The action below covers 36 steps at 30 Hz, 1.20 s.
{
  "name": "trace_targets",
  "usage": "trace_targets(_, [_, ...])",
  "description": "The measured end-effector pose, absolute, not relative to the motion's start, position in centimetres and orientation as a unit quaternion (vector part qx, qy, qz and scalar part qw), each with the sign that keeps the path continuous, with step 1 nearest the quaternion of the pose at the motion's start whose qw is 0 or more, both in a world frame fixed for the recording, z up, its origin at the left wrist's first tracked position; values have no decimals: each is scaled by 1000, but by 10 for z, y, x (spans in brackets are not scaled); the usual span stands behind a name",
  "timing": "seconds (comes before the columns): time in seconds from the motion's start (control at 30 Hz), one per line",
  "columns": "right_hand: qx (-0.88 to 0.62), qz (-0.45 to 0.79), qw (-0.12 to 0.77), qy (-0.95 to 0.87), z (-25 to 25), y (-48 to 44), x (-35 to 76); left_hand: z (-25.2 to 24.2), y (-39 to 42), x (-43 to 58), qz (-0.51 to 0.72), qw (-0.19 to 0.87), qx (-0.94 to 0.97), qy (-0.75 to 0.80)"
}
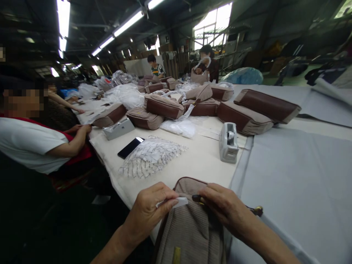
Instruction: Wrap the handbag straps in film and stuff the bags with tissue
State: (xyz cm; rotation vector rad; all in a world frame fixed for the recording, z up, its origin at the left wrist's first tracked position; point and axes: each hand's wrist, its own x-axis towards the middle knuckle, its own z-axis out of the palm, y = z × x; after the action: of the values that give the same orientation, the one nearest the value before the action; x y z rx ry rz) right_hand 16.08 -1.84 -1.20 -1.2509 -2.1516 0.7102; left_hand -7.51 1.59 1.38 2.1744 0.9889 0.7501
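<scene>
A taupe ribbed-fabric bag with dark brown piping stands in front of me at the table edge, a small gold-coloured plate low on its face. Over its upper part, my left hand pinches a small white strip between thumb and fingers. Close by on the right, my right hand is closed around a dark brown piece, with gold-coloured metal beside it. Whether that piece is a strap end or a zipper pull I cannot tell. A brass-coloured fitting shows beyond my right wrist.
On the white table lie a bundle of white tags with dark strings, a black phone and a grey tape dispenser. Several similar bags and plastic wrapping lie farther back. A person sits at the left.
</scene>
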Motion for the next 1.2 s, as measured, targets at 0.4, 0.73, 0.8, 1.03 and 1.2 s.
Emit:
trace_targets(0.4, [-468, 202, 251, -823, -18, -17, 163, 17, 17, -50, 241, 304, 849, 360])
trace_targets(0.73, [-490, 210, 276, -800, -24, -21, 165, 18, 15, -58, 210, 273, 852, 395])
trace_targets(0.8, [-490, 205, 272, -802, -24, -21, 165, 18, 15, -58, 210, 273, 852, 393])
trace_targets(1.03, [-483, 198, 278, -806, -25, -23, 166, 17, 15, -54, 210, 259, 853, 401])
trace_targets(1.2, [-483, 192, 280, -807, -26, -23, 167, 17, 15, -53, 203, 259, 852, 407])
